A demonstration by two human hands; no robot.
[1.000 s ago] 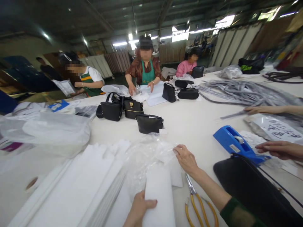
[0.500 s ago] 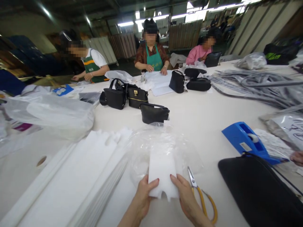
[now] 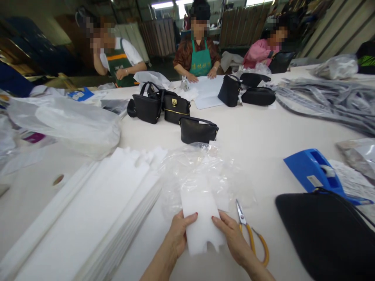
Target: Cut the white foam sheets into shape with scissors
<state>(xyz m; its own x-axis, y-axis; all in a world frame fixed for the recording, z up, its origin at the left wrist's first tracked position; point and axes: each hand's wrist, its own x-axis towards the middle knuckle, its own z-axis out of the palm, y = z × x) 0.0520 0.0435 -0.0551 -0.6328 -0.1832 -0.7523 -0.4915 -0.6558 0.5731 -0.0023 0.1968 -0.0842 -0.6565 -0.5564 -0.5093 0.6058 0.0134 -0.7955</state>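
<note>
A white foam sheet [image 3: 202, 226] with a notch in its near edge is held between both hands. My left hand [image 3: 178, 232] grips its left side, thumb on top and fingers beneath. On the right side, my right hand [image 3: 231, 232] holds it the same way. The sheet's far end lies at crumpled clear plastic [image 3: 234, 179] on the table. Scissors [image 3: 249, 234] with yellow handles rest just right of my right hand. Left of my left hand is a stack of long white foam sheets [image 3: 88, 210].
Small black bags [image 3: 198, 130] stand beyond the plastic. At right are a blue tape dispenser [image 3: 310, 171] and a large black bag [image 3: 325, 230]. A tape roll [image 3: 58, 180] lies left. Three people work across the table [image 3: 249, 148].
The foam sheet has tilted slightly, its near end shifting right and nearer. The view has dipped. The person at back left has raised a hand to the face. A hand at the right edge is gone.
</note>
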